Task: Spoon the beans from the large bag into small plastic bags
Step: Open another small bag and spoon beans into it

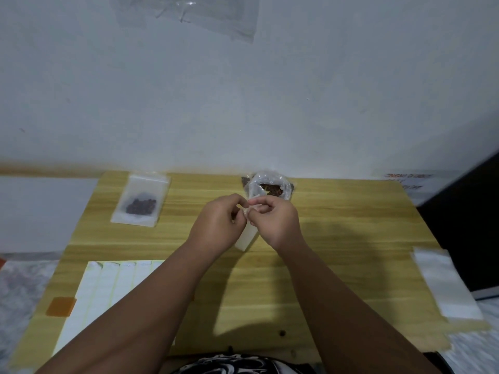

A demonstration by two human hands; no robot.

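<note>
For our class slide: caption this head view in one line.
Left hand and right hand pinch a small bag; large bean bag behind, filled bag at left.

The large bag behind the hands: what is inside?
Dark reddish beans show in the large bag's open top. Their depth is hidden behind the right hand and the small bag it pinches.

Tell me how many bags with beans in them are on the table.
2. A small bag lies flat at the far left; the large bag stands open at the back centre. The third bag, pinched by the left hand and right hand, looks empty.
</note>
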